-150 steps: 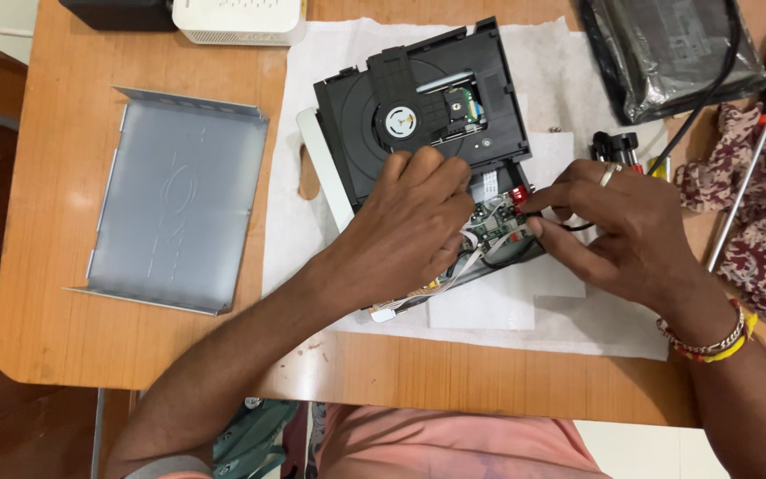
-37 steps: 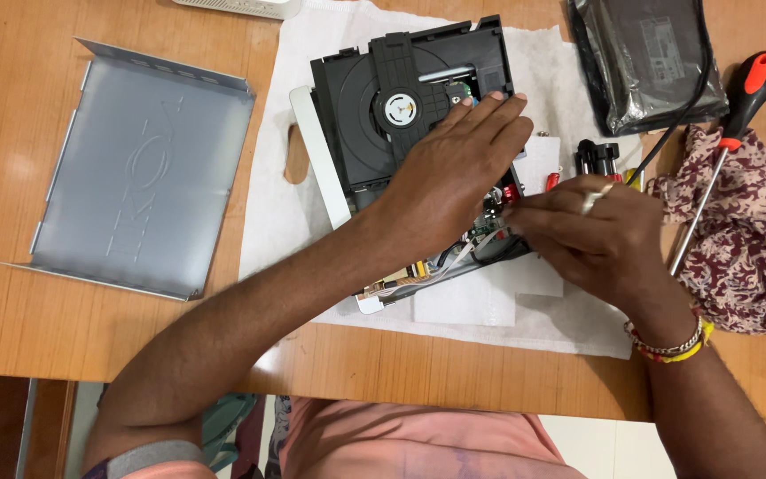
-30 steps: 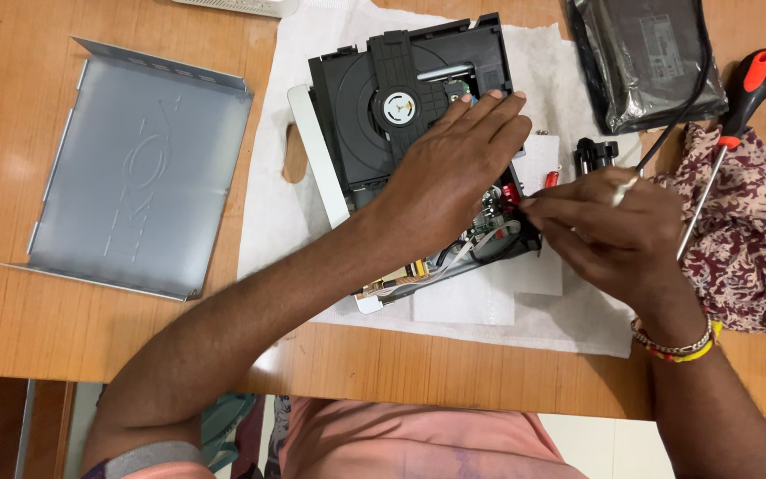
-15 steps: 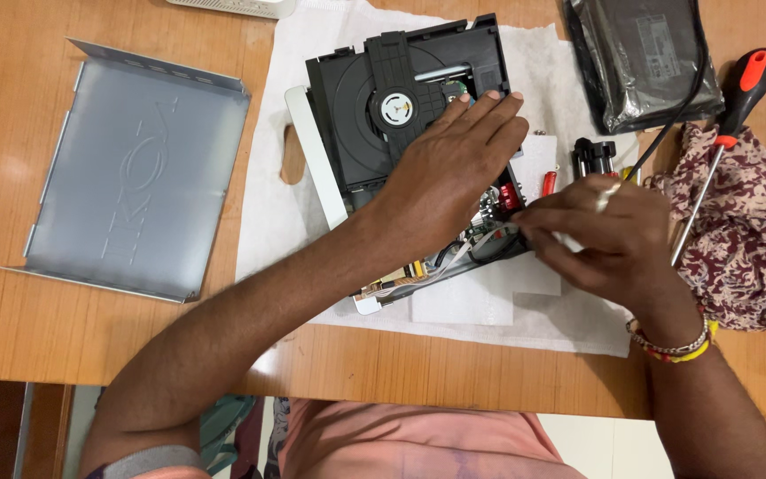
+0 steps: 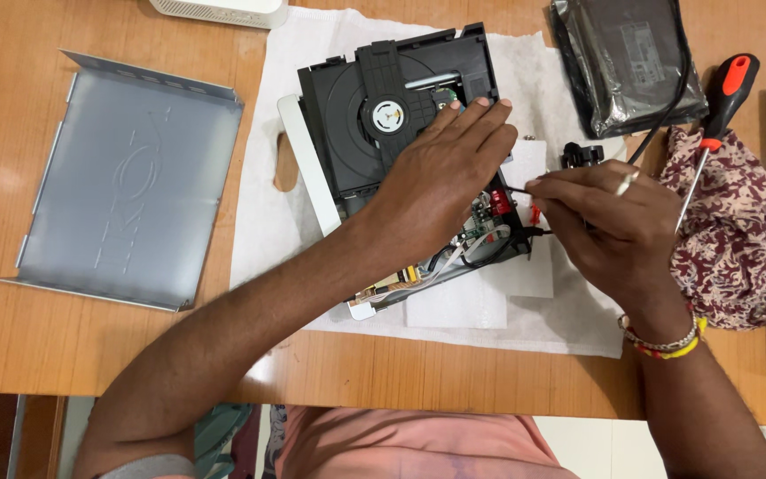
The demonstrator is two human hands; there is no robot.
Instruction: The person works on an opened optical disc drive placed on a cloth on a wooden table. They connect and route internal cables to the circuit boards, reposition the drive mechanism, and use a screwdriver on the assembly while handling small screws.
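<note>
An opened black plastic disc drive [image 5: 392, 106] with a round silver spindle hub lies tilted on a white paper sheet [image 5: 268, 204] near the far middle of the desk, its lower right corner exposing a green circuit board [image 5: 482, 220] with a red part and dark cables. The left hand [image 5: 441, 168] lies flat and spread on top of the drive, fingers reaching toward the far edge, pressing down rather than gripping anything. The right hand [image 5: 609, 226] sits just to the right of the drive, its grip pinched closed around a thin dark tool [image 5: 518, 190] whose tip points at the circuit board; what kind of tool it is cannot be told. A ring shows on one finger, and beaded bracelets in white, red and yellow [image 5: 667, 341] circle the wrist. A small black part [image 5: 582, 155] rests on the paper just beyond the right hand. Farther right a screwdriver with a red and black handle [image 5: 727, 89] lies across a maroon patterned cloth [image 5: 738, 239], and a grey shiny antistatic bag [image 5: 631, 58] with a black cable sits at the far right corner. Well to the left, apart from the paper, a bent grey sheet-metal cover [image 5: 126, 182] lies flat. A white plastic box [image 5: 219, 11] shows at the far edge. The desk [image 5: 11, 106] is glossy orange-brown wood, and pale floor shows past its near edge.
</note>
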